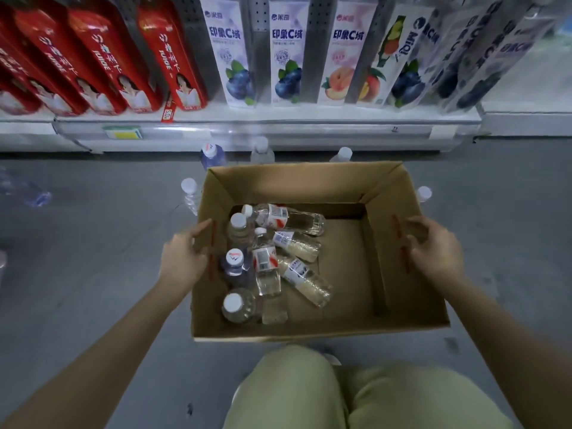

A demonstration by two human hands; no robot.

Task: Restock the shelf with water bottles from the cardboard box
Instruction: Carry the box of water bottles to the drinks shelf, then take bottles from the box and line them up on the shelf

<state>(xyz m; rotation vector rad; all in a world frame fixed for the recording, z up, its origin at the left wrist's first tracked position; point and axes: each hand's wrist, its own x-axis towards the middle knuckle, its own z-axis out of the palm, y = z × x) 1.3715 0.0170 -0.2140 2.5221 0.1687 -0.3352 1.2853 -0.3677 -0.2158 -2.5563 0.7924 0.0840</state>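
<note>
An open cardboard box sits on the grey floor in front of my knees. Several water bottles lie and stand in its left half; one has a purple body and a logo cap. My left hand grips the box's left wall near its rim, fingers over the edge. My right hand grips the right wall the same way. The white shelf runs across the top of the view, its ledge just beyond the box.
Red juice cartons and white fruit-drink cartons stand on the shelf. Loose bottles stand on the floor round the box: at the back, back middle, left and right. A crumpled plastic wrap lies far left.
</note>
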